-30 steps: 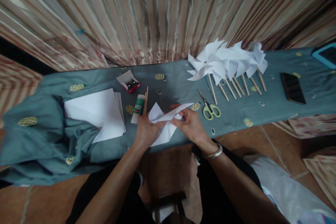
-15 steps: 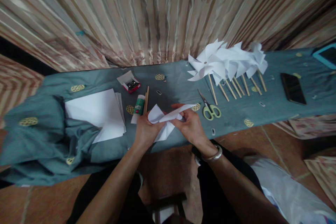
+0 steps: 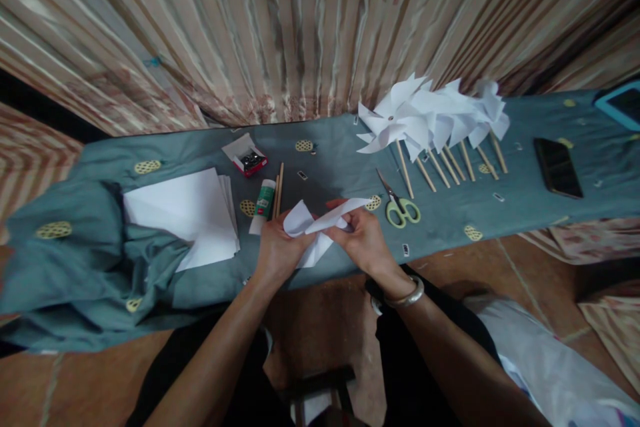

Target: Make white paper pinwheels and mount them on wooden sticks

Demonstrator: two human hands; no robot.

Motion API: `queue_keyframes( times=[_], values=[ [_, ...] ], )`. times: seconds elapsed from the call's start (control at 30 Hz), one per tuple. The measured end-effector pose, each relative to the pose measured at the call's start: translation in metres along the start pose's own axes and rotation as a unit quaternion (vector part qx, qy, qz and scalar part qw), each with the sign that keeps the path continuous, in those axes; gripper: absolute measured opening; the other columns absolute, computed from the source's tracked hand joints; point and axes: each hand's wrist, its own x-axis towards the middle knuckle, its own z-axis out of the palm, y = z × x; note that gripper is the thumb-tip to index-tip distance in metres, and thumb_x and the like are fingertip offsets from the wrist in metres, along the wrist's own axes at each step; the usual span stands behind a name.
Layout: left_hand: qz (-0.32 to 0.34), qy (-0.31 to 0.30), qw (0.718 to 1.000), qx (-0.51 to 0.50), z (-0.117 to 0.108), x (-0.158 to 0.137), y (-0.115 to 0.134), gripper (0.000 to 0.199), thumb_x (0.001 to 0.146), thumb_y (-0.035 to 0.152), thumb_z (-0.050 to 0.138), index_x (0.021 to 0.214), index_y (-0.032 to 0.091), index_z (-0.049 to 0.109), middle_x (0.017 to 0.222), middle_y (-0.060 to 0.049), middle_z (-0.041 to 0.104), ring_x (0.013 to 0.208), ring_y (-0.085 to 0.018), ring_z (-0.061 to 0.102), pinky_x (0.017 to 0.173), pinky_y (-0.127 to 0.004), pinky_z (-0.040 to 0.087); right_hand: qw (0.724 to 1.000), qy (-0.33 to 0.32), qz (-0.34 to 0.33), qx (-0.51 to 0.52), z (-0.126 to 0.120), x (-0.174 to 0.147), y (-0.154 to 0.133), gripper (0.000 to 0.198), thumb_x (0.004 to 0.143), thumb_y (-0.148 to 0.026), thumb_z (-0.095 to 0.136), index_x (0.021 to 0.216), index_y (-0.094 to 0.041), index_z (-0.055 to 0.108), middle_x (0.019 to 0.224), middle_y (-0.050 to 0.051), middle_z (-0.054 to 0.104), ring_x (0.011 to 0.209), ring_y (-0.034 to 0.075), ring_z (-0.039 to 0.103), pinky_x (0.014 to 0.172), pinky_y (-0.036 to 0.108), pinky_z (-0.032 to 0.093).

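Both hands pinching the white cut paper square (image 3: 314, 230) at table's near edge: left hand (image 3: 277, 247) at 9 o'clock, right hand (image 3: 364, 238) at 3, w/ fingertips pressed together. Judging: keep corners stacked at centre, grip tight.

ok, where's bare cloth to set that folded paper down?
Bare cloth lies between the pin box and the pinwheels, and between the scissors and the phone. It's crowded around the glue stick, and the paper stack fills the left.
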Motion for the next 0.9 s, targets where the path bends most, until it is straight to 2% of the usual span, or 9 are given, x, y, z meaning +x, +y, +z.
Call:
queue_keyframes(
  times=[0.13, 0.33, 0.43, 0.53, 0.67, 0.8, 0.9],
  values=[
    [0.01, -0.006, 1.0, -0.018, -0.002, 0.0, 0.002, 0.029, 0.062, 0.032, 0.072, 0.084, 0.014, 0.073, 0.08, -0.004, 0.076, 0.074, -0.022, 0.071, 0.067, -0.028, 0.055, 1.0, 0.003, -0.019, 0.001, -0.001, -0.001, -0.004, 0.035, 0.069, -0.027, 0.07, 0.103, -0.019, 0.064, 0.08, 0.001, 0.072, 0.07, 0.017, 0.065, 0.064, 0.028, 0.05],
    [0.032, 0.006, 0.999, -0.028, -0.004, -0.002, 0.005, 0.023, 0.064, 0.031, 0.074, 0.08, 0.016, 0.073, 0.077, -0.003, 0.075, 0.071, -0.019, 0.069, 0.062, -0.025, 0.053, 0.998, 0.008, -0.057, -0.029, -0.004, -0.005, -0.016, 0.021, 0.069, -0.021, 0.067, 0.09, -0.019, 0.067, 0.109, 0.006, 0.071, 0.079, 0.017, 0.068, 0.07, 0.029, 0.052],
    [0.06, 0.007, 0.998, -0.017, -0.004, -0.004, 0.006, 0.016, 0.067, 0.029, 0.074, 0.079, 0.018, 0.074, 0.077, -0.003, 0.074, 0.069, -0.017, 0.068, 0.058, -0.023, 0.05, 0.997, 0.01, -0.061, -0.046, -0.005, -0.009, -0.018, 0.029, 0.07, -0.02, 0.066, 0.1, -0.02, 0.066, 0.102, 0.005, 0.073, 0.077, 0.017, 0.068, 0.069, 0.029, 0.052],
    [0.095, 0.012, 0.995, -0.008, -0.006, -0.009, 0.01, 0.009, 0.07, 0.025, 0.073, 0.077, 0.02, 0.075, 0.08, -0.003, 0.074, 0.07, -0.016, 0.067, 0.062, -0.023, 0.051, 0.994, 0.022, -0.077, -0.077, -0.006, -0.016, -0.022, 0.037, 0.075, -0.019, 0.064, 0.112, -0.02, 0.064, 0.095, 0.004, 0.074, 0.079, 0.019, 0.069, 0.07, 0.031, 0.053],
    [0.148, 0.027, 0.989, -0.006, -0.008, -0.016, 0.022, 0.005, 0.072, 0.021, 0.071, 0.074, 0.02, 0.075, 0.076, -0.003, 0.073, 0.071, -0.017, 0.067, 0.067, -0.025, 0.053, 0.979, 0.046, -0.151, -0.129, -0.008, -0.028, -0.032, 0.029, 0.076, -0.014, 0.06, 0.104, -0.021, 0.066, 0.108, 0.006, 0.073, 0.09, 0.02, 0.069, 0.078, 0.033, 0.054],
    [0.2, 0.031, 0.979, -0.014, -0.01, -0.022, 0.033, 0.006, 0.07, 0.017, 0.071, 0.073, 0.021, 0.076, 0.074, -0.001, 0.073, 0.069, -0.015, 0.067, 0.065, -0.024, 0.053, 0.962, 0.067, -0.203, -0.167, -0.01, -0.036, -0.04, 0.022, 0.08, -0.016, 0.061, 0.1, -0.022, 0.067, 0.105, 0.005, 0.074, 0.091, 0.02, 0.07, 0.084, 0.033, 0.054],
    [0.205, 0.032, 0.978, -0.006, -0.011, -0.025, 0.037, 0.009, 0.07, 0.015, 0.071, 0.075, 0.021, 0.076, 0.075, 0.0, 0.074, 0.069, -0.014, 0.067, 0.065, -0.022, 0.053, 0.951, 0.082, -0.229, -0.19, -0.011, -0.039, -0.043, 0.017, 0.081, -0.017, 0.062, 0.097, -0.022, 0.067, 0.101, 0.004, 0.075, 0.091, 0.02, 0.071, 0.087, 0.034, 0.054]
  ],
)
